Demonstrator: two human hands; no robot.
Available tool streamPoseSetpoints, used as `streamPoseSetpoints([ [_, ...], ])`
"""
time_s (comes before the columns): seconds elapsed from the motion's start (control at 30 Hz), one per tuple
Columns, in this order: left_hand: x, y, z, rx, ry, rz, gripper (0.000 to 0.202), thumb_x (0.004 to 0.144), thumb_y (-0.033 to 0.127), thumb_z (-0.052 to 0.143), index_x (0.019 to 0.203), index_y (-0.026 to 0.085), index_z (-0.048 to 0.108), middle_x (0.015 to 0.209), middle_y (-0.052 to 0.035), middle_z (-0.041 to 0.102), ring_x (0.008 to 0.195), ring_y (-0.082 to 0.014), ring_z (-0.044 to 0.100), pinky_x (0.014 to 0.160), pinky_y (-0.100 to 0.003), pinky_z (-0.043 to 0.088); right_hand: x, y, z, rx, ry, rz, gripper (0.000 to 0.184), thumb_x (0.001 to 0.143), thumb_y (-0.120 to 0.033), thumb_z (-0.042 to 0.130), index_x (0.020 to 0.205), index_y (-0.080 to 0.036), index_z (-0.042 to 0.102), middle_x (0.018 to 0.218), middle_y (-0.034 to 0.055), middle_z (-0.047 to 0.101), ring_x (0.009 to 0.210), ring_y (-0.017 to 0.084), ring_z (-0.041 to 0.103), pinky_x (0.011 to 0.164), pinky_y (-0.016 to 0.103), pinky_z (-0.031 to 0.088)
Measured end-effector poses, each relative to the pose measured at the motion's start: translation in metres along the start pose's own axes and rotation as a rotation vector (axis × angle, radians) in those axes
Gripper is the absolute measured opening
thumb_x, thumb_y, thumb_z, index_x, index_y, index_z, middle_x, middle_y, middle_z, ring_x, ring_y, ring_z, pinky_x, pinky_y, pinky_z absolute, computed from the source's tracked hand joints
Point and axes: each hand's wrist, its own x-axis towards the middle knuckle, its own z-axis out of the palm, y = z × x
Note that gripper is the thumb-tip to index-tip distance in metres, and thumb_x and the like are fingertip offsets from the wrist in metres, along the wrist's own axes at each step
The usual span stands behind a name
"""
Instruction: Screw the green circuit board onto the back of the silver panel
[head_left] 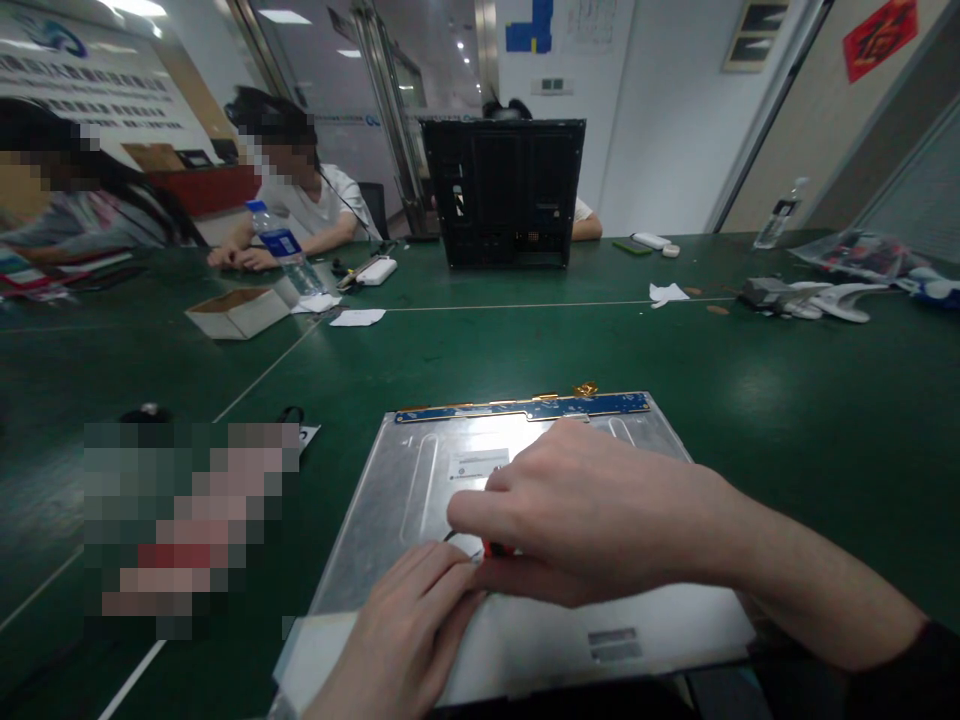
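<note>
In front of me lies a silver metal-backed display panel (367, 520), with a blue circuit board (517, 408) along its far edge. My right hand (592, 510) reaches across the panel, its fingers closed round a small red object (499, 548), mostly hidden by them. My left hand (409, 620) rests low on the panel, its bent fingers together and meeting the right fingertips. What the left hand pinches, if anything, is hidden. Beside the fingertips a short dark wire (451, 535) shows. A printed label (480, 463) sits just beyond my right hand.
Across the green table (465, 345) stands a black monitor-like frame (510, 190). Left are an open cardboard box (244, 312), a water bottle (285, 245) and a blurred-out item (217, 510). White paper scraps (667, 292) and grey-white parts (810, 297) lie right. Several people sit around.
</note>
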Motion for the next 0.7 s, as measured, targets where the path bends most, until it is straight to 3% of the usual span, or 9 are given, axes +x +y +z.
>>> streamPoseSetpoints([
  [0.17, 0.0002, -0.0003, 0.0005, 0.005, -0.008, -0.017, 0.017, 0.092, 0.017, 0.045, 0.09, 0.021, 0.06, 0.082, -0.0041, 0.064, 0.076, -0.02, 0.063, 0.066, -0.029, 0.054, -0.001, 0.0008, 0.0013, 0.013, 0.008, -0.024, 0.018, 0.095, -0.035, 0.046, 0.094, -0.019, 0.053, 0.071, -0.0012, 0.06, 0.055, 0.012, 0.043, 0.048, 0.029, 0.018],
  [0.37, 0.0057, 0.0027, -0.0026, -0.002, -0.006, -0.017, 0.019, 0.093, 0.017, 0.044, 0.093, 0.022, 0.062, 0.084, -0.0041, 0.066, 0.076, -0.0195, 0.064, 0.066, -0.027, 0.054, -0.0016, -0.0005, -0.005, 0.1, -0.032, -0.033, 0.016, 0.082, -0.025, 0.053, 0.097, -0.017, 0.05, 0.088, 0.0019, 0.061, 0.061, 0.012, 0.045, 0.047, 0.028, 0.023],
  [0.53, 0.0059, 0.0034, -0.003, -0.006, 0.004, -0.006, 0.019, 0.093, 0.016, 0.044, 0.093, 0.022, 0.062, 0.082, -0.0035, 0.066, 0.075, -0.0192, 0.065, 0.064, -0.027, 0.053, -0.0008, -0.0017, -0.0044, 0.055, -0.04, -0.023, 0.014, 0.084, -0.022, 0.05, 0.097, -0.017, 0.049, 0.078, 0.0004, 0.061, 0.056, 0.011, 0.042, 0.048, 0.028, 0.021],
  [0.7, 0.0027, 0.002, -0.0011, 0.007, -0.002, -0.01, 0.018, 0.093, 0.016, 0.045, 0.089, 0.022, 0.062, 0.081, -0.0031, 0.065, 0.075, -0.0189, 0.064, 0.065, -0.028, 0.053, -0.0002, -0.0008, 0.0004, -0.014, 0.006, 0.013, 0.013, 0.092, -0.029, 0.046, 0.097, -0.018, 0.051, 0.067, -0.0022, 0.059, 0.05, 0.011, 0.037, 0.047, 0.03, 0.015],
])
